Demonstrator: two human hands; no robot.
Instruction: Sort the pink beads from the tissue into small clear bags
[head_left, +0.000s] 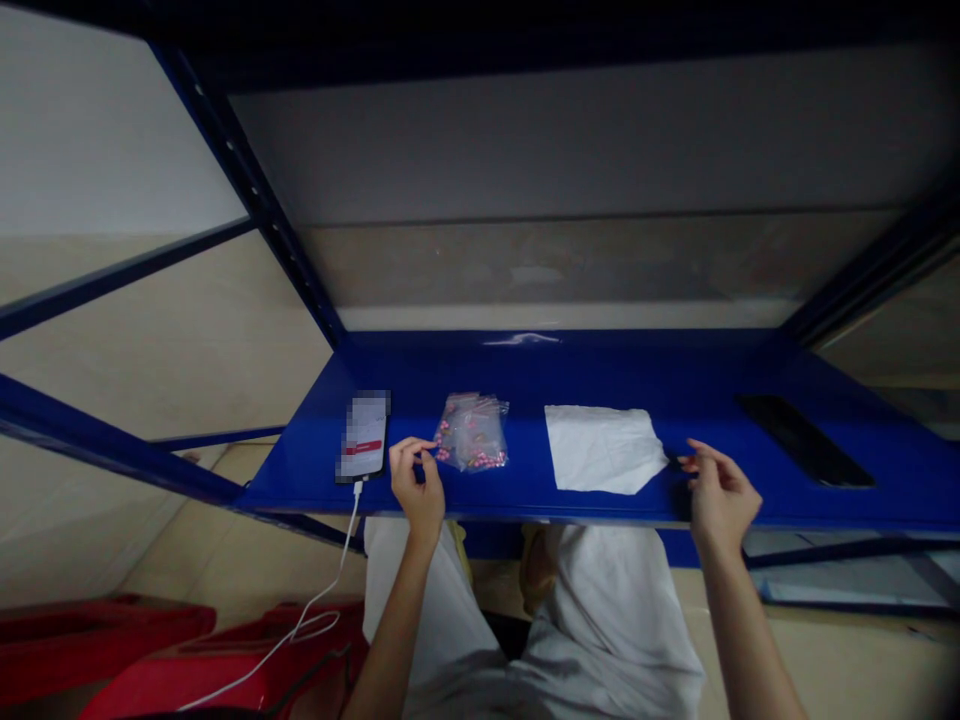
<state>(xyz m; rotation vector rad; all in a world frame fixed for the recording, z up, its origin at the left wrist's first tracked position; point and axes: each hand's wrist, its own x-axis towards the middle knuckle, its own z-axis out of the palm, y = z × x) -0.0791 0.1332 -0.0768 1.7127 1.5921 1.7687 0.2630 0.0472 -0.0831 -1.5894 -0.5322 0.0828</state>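
My left hand (418,487) is at the left edge of two overlapping clear zip bags (480,432) that hold pink beads. Its thumb and fingers are curled together, and what lies between them, if anything, is too small to make out. A flat white cloth-like piece (600,450), narrowing toward its right end, lies on the blue shelf. Just right of that narrow end is my right hand (721,495), thumb and fingers drawn together at a small dark bit that I cannot identify.
On the blue shelf (525,370), a lit phone (364,440) with a white cable (341,570) lies at the left. A dark phone-like slab (806,440) lies at the right. Blue uprights frame both sides, and red plastic stools (187,680) stand at lower left.
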